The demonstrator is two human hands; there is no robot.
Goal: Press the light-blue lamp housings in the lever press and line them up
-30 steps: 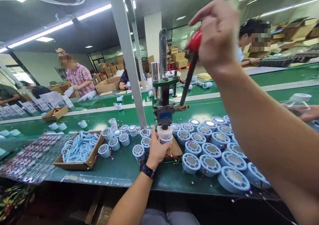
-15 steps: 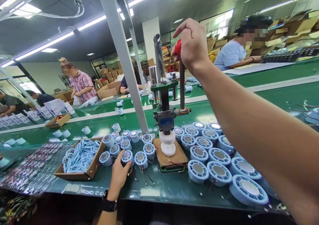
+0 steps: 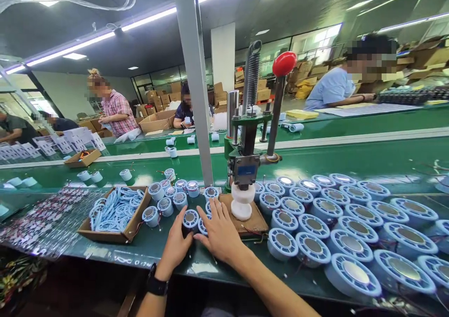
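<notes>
My left hand (image 3: 177, 243), with a dark watch on the wrist, has its thumb and fingers around a light-blue round housing (image 3: 190, 218) with a silver centre. Close on its right, my right hand (image 3: 222, 230) reaches over more of these housings, fingers stretched out and thumb apart. It partly covers another blue housing (image 3: 203, 226); whether it touches that one I cannot tell. Just beyond stands a hand lever press (image 3: 245, 167) with a red knob (image 3: 284, 63) and two white round pads, one above the other, over a brown board (image 3: 257, 219).
Many blue housings (image 3: 312, 245) with wires fill the bench right of the press. On the left are a cardboard box (image 3: 131, 236) of blue rings and a spread of small wired parts (image 3: 52, 219). A grey post (image 3: 196, 97) rises behind. Several people work across the green line.
My right hand has let go of the red knob and come down beside my left hand. The lever stands free. My left hand and its housing appear slightly further right as the view shifts.
</notes>
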